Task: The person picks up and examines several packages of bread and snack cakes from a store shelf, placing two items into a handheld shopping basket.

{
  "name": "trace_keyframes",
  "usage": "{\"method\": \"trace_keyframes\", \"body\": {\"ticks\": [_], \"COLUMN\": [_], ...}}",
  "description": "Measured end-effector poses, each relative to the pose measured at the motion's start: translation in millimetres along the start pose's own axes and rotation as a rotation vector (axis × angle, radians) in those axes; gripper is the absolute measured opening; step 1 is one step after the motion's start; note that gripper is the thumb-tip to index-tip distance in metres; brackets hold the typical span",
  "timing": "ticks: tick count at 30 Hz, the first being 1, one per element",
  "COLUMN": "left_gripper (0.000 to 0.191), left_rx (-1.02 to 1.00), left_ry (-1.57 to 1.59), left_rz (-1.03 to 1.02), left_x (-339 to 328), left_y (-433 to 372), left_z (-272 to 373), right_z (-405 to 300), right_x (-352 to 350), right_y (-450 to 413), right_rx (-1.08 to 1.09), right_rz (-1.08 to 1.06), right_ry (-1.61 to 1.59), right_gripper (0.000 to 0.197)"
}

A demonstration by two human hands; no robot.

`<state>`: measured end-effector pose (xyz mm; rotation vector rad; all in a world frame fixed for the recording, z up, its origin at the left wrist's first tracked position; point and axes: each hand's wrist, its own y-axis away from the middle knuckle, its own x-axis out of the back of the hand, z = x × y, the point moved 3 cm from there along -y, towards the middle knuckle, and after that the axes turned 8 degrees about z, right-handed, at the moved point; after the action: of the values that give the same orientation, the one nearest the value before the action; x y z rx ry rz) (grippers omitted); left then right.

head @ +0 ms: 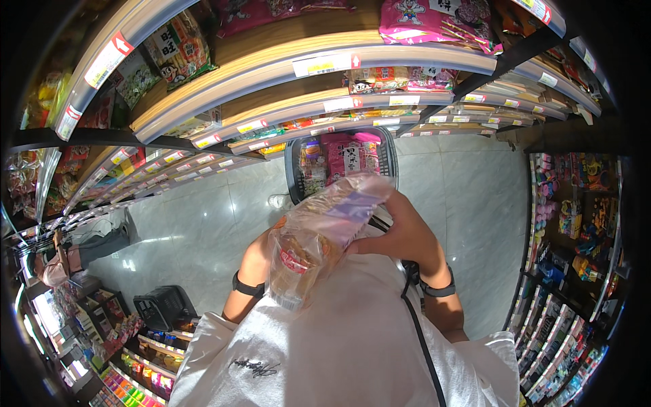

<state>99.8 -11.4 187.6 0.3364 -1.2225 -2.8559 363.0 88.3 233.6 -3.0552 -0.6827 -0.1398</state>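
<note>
In front of my chest are clear plastic snack packs (pixel 297 257), with brown food inside and a red-and-white label on the nearer part. The farther part bears a purple and pink print, and I cannot tell whether it is a separate pack. My right hand (pixel 407 236) grips the far right end between thumb and fingers. Behind the left side is my left hand (pixel 278 225), mostly hidden by the plastic but holding it from beneath. Beyond them, a dark shopping basket (pixel 291 175) contains a pink snack bag (pixel 351 152) and a clear snack pack (pixel 313 165).
Store shelves (pixel 244 66) with price tags and snack bags curve across the front. Racks of small goods (pixel 554 315) line the right. A person (pixel 56 269) is at the far left, near dark stacked baskets (pixel 160 308). Grey tiles (pixel 203 239) cover the floor.
</note>
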Motion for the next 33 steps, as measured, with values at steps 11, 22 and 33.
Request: {"method": "trace_keyframes", "body": {"ticks": [11,22,33], "left_gripper": [0.072,0.072,0.066], "left_rx": [-0.337,-0.351,-0.251], "left_ry": [-0.086,0.125,0.076], "left_rz": [-0.278,-0.324,-0.101], "left_x": [-42.0,-48.2,-29.1], "left_y": [-29.3,-48.1,-52.6], "left_z": [46.3,48.0,31.8], "right_z": [0.9,13.0,17.8], "right_x": [13.5,15.5,18.1], "right_y": [1.5,-7.3,-5.7], "right_rx": [0.117,-0.12,-0.099], "right_rz": [0.046,0.32,0.198], "right_ry": [-0.065,-0.398,-0.471], "right_gripper": [0.073,0.063,0.067]}}
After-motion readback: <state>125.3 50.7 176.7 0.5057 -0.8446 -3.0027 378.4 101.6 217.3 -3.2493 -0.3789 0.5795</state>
